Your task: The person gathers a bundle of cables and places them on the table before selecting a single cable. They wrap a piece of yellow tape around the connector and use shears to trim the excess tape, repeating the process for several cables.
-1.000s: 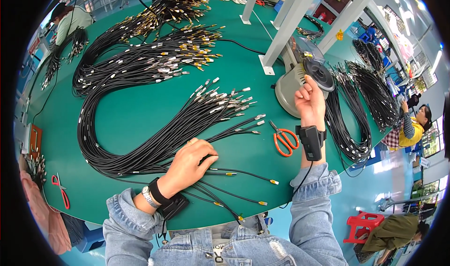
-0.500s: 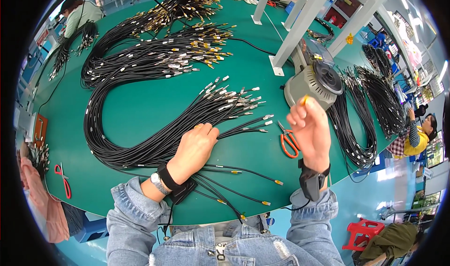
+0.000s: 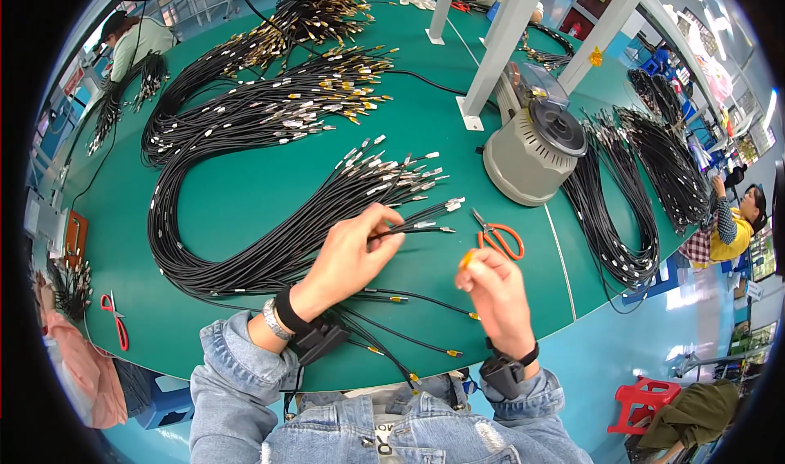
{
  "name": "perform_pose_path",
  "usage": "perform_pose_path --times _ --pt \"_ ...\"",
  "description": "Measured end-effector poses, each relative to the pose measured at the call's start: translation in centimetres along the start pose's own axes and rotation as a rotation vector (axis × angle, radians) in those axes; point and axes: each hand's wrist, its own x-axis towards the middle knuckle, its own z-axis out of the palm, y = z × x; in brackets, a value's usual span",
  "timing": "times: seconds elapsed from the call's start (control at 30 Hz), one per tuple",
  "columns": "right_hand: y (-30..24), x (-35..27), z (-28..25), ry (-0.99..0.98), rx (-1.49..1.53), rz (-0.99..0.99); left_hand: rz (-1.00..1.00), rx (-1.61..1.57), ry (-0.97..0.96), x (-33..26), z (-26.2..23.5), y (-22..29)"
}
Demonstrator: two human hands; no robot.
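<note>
My left hand [image 3: 350,250] is closed at the near edge of a large bundle of black cables [image 3: 270,247], thumb and fingers pinched round a black cable [image 3: 429,229] with a metal tip. Several cable ends with white tags lie just beyond its fingertips. To its right, my right hand [image 3: 500,294] is raised over the table, pinching a small yellow piece of tape [image 3: 467,260] between thumb and fingertips. Below both hands, several separate cables fan toward the near edge, their ends wrapped in yellow tags [image 3: 454,353].
Orange-handled cutters [image 3: 500,242] lie beyond my right hand, near a grey round tape dispenser [image 3: 531,157]. Red scissors [image 3: 117,323] rest at the left. More cable bundles [image 3: 605,202] lie right and far left. Grey posts [image 3: 499,55] stand on the green table [image 3: 270,354]. Other people sit around.
My right hand has come down and left, away from the tape dispenser, with the yellow piece. My left hand has lifted off the bundle's edge and now pinches a cable.
</note>
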Motion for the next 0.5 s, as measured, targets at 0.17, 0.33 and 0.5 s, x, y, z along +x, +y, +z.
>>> perform_pose_path --times 0.17,0.33,0.5 --pt "1.7 -0.8 1.4 0.0 -0.045 0.018 0.31 0.078 0.123 -0.9 1.7 0.9" --pt "2.4 -1.4 2.7 0.012 -0.152 0.011 0.621 0.35 0.246 -2.5 2.3 -0.2" --pt "2.6 -1.5 3.3 0.039 -0.16 -0.003 0.725 0.452 0.288 -2.8 2.3 -0.2"
